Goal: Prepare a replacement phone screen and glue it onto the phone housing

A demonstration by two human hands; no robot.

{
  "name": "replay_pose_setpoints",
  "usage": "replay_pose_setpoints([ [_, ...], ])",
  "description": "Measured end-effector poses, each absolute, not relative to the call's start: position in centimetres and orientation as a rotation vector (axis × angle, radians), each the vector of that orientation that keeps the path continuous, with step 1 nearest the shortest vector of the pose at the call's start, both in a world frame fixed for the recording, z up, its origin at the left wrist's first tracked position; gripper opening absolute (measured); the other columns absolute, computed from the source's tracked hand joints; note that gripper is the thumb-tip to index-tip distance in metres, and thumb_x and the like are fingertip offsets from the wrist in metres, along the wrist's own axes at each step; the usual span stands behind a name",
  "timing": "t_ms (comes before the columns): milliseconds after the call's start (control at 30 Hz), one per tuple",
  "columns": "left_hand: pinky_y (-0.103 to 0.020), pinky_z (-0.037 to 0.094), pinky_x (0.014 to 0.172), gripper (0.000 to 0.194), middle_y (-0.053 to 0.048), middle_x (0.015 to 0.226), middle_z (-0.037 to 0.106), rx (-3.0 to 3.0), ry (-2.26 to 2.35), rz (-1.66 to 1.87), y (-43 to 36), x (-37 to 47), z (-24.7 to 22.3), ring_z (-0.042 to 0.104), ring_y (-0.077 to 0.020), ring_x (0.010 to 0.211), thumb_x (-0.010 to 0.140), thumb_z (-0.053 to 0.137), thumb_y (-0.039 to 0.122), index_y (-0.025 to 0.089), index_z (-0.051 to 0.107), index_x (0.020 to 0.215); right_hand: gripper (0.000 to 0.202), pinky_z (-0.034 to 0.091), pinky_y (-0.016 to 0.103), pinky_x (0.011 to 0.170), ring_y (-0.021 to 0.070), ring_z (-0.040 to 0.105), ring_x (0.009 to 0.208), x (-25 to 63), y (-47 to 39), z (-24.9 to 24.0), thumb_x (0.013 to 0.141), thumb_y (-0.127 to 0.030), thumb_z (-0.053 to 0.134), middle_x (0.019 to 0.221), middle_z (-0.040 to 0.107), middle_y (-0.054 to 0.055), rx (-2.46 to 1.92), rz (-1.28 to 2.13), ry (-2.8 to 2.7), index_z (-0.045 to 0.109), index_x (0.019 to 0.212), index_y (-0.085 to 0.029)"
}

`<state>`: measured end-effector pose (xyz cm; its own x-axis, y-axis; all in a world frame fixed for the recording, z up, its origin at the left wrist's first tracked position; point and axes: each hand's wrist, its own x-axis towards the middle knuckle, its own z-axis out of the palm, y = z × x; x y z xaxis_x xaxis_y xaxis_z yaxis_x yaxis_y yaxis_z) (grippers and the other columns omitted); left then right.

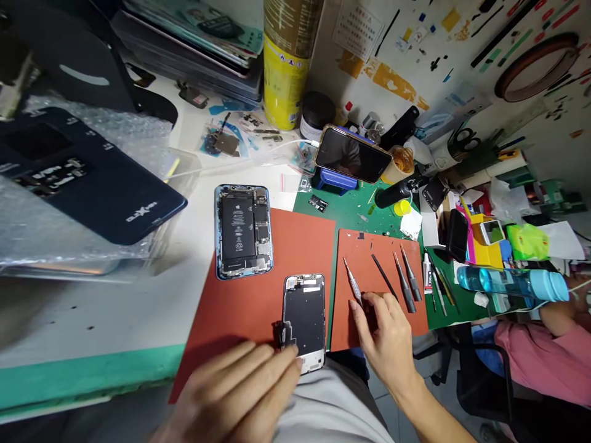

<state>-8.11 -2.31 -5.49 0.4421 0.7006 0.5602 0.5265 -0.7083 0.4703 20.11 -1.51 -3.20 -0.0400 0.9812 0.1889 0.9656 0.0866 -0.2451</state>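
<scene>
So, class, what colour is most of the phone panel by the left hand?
Black mostly; the phone panel shows best in the head view.

Well ahead of the left hand, I see a yellow can beside a black-lidded jar; right of the right hand, a blue bottle and a person in pink.

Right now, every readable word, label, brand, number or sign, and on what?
Apple logo: phone battery; print too small.
Hazard diamonds: yellow can; print too small.
Stylized lettering: dark blue device, not surely readable.
White tube, wall sheet: print too small or blurred.
No words surely legible.
</scene>
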Motion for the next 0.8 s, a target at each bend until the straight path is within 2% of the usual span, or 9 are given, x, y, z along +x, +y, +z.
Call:
replay_pose_setpoints([
  [33,-0.037,0.061,0.097,0.040,-0.003,0.105,0.087,2.452,1.044,1.160,-1.3,-7.9,-5.4,0.080,-0.0200,0.092,0.091,0.051,0.000,0.020,0.078,0.113,0.015,0.056,0.033,0.073,0.0211,0.069,0.082,19.8,-1.4,-3.6,0.111,-0.027,0.058,0.092,0.070,0.007,-1.945,0.034,-2.080,0.070,0.108,-0.018],
  [200,-0.041,0.059,0.092,0.037,-0.009,0.112,0.086,2.390,1.001,1.143,1.9,-7.4,-5.5,0.078,-0.0246,0.097,0.093,0.054,-0.002,0.013,0.076,0.117,0.016,0.054,0.029,0.064,0.0173,0.067,0.069,20.2,-1.2,-2.9,0.111,-0.019,0.056,0.082,0.070,0.005,-1.908,-0.092,-2.103,0.071,0.106,-0.016],
  [333,-0.047,0.057,0.095,0.036,-0.011,0.121,0.084,2.360,1.007,1.063,1.5,-7.7,-5.8,0.074,-0.0292,0.106,0.097,0.054,-0.001,0.011,0.075,0.124,0.003,0.055,0.025,0.060,0.0129,0.064,0.064,21.6,-0.9,0.6,0.101,-0.020,0.075,0.083,0.071,0.001,-1.833,0.184,-1.779,0.074,0.103,-0.019],
  [433,-0.049,0.055,0.098,0.037,-0.011,0.130,0.082,2.358,1.022,1.004,1.1,-7.6,-6.1,0.071,-0.0314,0.113,0.099,0.054,0.000,0.010,0.074,0.128,0.011,0.060,0.027,0.061,0.0151,0.065,0.071,22.5,-0.2,2.0,0.093,-0.019,0.084,0.082,0.065,0.001,-1.704,0.316,-1.532,0.073,0.094,-0.020],
  [533,-0.049,0.052,0.101,0.038,-0.009,0.135,0.080,2.340,1.051,0.977,1.2,-7.4,-6.1,0.069,-0.0308,0.116,0.101,0.052,0.002,0.012,0.075,0.129,0.012,0.065,0.029,0.068,0.0186,0.073,0.084,23.0,0.7,1.4,0.093,-0.022,0.085,0.093,0.071,0.005,-1.714,0.336,-1.498,0.073,0.092,-0.019],
  [633,-0.047,0.050,0.101,0.038,-0.007,0.137,0.079,2.365,1.039,0.962,1.6,-7.2,-5.8,0.068,-0.0294,0.115,0.102,0.050,0.004,0.012,0.076,0.128,0.013,0.069,0.027,0.068,0.0180,0.079,0.078,22.9,1.1,0.2,0.098,-0.025,0.081,0.096,0.078,0.006,-1.834,0.349,-1.519,0.072,0.105,-0.019],
  [700,-0.047,0.049,0.100,0.037,-0.007,0.137,0.080,2.385,1.028,0.947,1.9,-7.2,-5.6,0.067,-0.0295,0.113,0.103,0.050,0.005,0.010,0.077,0.127,0.030,0.071,0.028,0.069,0.0183,0.082,0.075,22.5,1.2,-0.1,0.096,-0.020,0.082,0.096,0.080,0.005,-1.785,0.310,-1.553,0.067,0.123,-0.020],
  [800,-0.049,0.046,0.100,0.036,-0.009,0.136,0.080,2.396,1.029,0.921,2.1,-7.2,-5.6,0.065,-0.0309,0.113,0.103,0.050,0.007,0.008,0.078,0.126,0.059,0.073,0.031,0.076,0.0202,0.084,0.086,21.0,1.4,0.5,0.093,-0.004,0.078,0.105,0.081,0.006,-1.556,0.276,-1.682,0.057,0.146,-0.021],
])
